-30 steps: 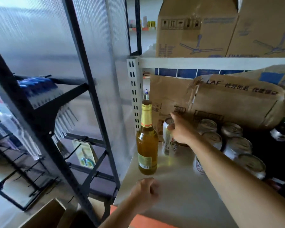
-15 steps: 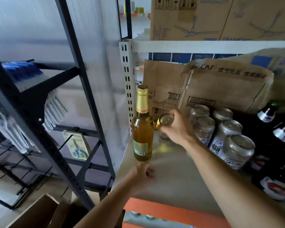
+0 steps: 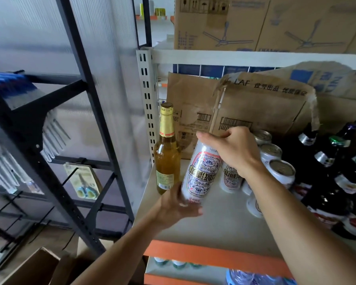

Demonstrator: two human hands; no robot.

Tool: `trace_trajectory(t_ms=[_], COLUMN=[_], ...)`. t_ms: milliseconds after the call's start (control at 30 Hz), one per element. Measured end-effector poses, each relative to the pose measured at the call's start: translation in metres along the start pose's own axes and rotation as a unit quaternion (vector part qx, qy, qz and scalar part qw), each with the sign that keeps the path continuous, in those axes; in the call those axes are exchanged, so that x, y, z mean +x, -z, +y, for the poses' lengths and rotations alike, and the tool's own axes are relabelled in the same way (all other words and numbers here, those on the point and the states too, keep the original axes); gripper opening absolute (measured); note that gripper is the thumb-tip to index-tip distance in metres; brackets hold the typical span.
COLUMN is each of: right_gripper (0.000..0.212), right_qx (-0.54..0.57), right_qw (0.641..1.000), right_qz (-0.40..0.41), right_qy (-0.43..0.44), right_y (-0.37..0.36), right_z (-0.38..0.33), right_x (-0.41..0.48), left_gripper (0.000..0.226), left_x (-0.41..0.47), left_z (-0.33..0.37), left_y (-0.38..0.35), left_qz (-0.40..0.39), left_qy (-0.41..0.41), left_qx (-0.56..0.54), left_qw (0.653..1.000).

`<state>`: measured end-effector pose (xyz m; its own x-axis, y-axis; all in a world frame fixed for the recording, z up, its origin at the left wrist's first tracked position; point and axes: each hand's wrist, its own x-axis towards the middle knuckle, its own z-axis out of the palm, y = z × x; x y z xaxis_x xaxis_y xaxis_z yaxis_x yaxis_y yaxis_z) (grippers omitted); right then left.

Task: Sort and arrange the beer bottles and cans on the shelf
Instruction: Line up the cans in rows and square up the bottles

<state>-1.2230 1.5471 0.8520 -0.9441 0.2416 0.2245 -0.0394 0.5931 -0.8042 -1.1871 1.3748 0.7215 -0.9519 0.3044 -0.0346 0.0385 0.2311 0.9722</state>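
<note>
right hand (image 3: 234, 151) grips the top of the patterned can (image 3: 202, 173), left hand (image 3: 173, 206) now curls round its base; earlier the can stood on the shelf (image 3: 214, 227). it hangs tilted at frame centre, just beside the amber bottle (image 3: 167, 157), with bare shelf below down to the orange edge (image 3: 203, 254).

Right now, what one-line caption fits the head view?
The right hand grips the top and left hand the base of a patterned can, tilted above the shelf beside an upright amber bottle.
</note>
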Motion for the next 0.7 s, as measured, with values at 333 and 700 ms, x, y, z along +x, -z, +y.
trace_trajectory(t_ms=[333, 700], right_gripper=[0.093, 0.057], right_qx=[0.211, 0.430], right_qw=[0.963, 0.862], right_qz=[-0.161, -0.266], right_qy=[-0.044, -0.038], right_y=[0.006, 0.007], right_z=[0.011, 0.014], right_x=[-0.002, -0.003], left_gripper=[0.055, 0.060], left_x=[-0.026, -0.035], left_z=[0.033, 0.040], left_y=[0.003, -0.004], left_qz=[-0.109, -0.196], left_qy=[-0.043, 0.009], left_qx=[-0.070, -0.192], left_qw=[0.991, 0.962])
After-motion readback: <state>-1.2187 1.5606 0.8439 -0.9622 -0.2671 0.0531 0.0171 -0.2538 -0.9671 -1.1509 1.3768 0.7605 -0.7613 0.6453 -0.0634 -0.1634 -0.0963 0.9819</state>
